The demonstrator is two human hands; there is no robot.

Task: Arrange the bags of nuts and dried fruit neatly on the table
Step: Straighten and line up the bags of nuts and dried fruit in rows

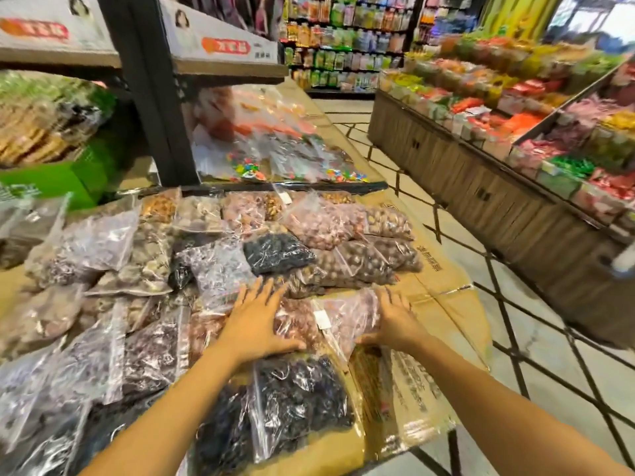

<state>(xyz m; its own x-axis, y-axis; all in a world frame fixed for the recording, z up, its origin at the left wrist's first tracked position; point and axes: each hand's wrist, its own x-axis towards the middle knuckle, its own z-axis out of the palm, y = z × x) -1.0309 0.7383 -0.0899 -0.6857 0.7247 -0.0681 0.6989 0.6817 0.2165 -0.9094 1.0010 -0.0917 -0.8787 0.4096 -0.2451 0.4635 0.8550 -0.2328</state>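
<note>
Several clear plastic bags of nuts and dried fruit cover a cardboard-topped table. A clear bag of pinkish-brown nuts with a small white label lies near the table's front right. My left hand presses on its left side, fingers spread, thumb under its near edge. My right hand holds its right side, fingers over the top. Just in front lies a bag of dark dried fruit. Behind are a smaller dark bag and bags of round brown nuts.
A dark shelf post rises behind the table, with bags of colourful sweets beyond it. A green box sits at left. An aisle of tiled floor runs on the right beside a wooden display counter of packaged snacks.
</note>
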